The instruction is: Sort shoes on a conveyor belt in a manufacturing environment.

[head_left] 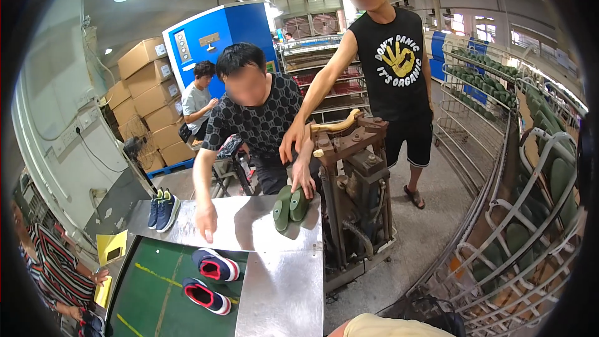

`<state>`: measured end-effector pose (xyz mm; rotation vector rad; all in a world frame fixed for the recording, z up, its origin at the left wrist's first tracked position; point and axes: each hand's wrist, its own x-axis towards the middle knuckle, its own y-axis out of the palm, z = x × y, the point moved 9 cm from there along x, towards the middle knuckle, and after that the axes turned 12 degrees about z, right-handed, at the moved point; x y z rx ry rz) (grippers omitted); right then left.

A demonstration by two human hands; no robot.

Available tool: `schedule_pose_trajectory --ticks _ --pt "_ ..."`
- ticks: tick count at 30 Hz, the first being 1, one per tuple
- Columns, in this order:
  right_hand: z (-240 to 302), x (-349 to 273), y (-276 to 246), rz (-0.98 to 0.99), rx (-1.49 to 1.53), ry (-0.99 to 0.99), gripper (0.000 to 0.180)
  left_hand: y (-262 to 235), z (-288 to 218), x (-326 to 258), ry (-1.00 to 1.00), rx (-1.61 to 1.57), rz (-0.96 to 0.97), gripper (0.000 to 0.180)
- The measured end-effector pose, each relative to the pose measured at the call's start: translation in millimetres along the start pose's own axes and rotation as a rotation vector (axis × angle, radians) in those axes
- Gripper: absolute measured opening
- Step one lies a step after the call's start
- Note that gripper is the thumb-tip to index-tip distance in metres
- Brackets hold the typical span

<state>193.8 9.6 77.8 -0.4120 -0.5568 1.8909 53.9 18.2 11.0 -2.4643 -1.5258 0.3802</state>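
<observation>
Neither of my hands shows; only a pale yellow cloth [399, 326] with a bit of skin beside it comes in at the lower edge. On the metal table [281, 281] stands a pair of green shoe lasts [282, 209]. A seated co-worker's hand [304, 178] rests on them, while that person's other hand [206, 219] hangs over the table's edge. Two navy shoes with red linings, one farther [216, 264] and one nearer [206, 296], lie on the green conveyor belt [146, 299]. A pair of dark blue sneakers [164, 210] sits at the table's far left.
Right of the table stands a brown metal machine [355, 181]; a standing person [399, 68] reaches over it. White wire racks [530, 256] with green lasts line the right side. At the left, another person [56, 256] is beside the belt, near yellow sheets [112, 246].
</observation>
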Motion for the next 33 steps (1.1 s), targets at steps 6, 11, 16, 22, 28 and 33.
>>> schedule_pose_trajectory --ticks 6,11,16,22,28,33 --pt "-23 -3 22 -0.035 0.038 0.075 0.03 34 -28 24 0.088 -0.013 0.079 0.025" --pt "-12 8 29 0.141 0.251 0.009 0.032 23 -27 25 0.024 0.006 -0.027 0.024" --pt "-15 17 -35 0.06 -0.02 0.102 0.025 0 -72 -7 0.063 0.251 -0.123 0.006" --pt "-32 69 -197 -0.633 -0.16 -0.023 0.027 -6 -47 -7 -0.042 0.06 -0.127 0.009" --pt "-96 85 -258 -0.469 -0.376 0.427 0.038 -5 -13 -32 -0.153 -0.026 -0.117 0.031" --pt "-111 84 -231 -0.316 -0.363 0.411 0.039 -10 -22 -9 -0.049 0.01 -0.042 0.031"
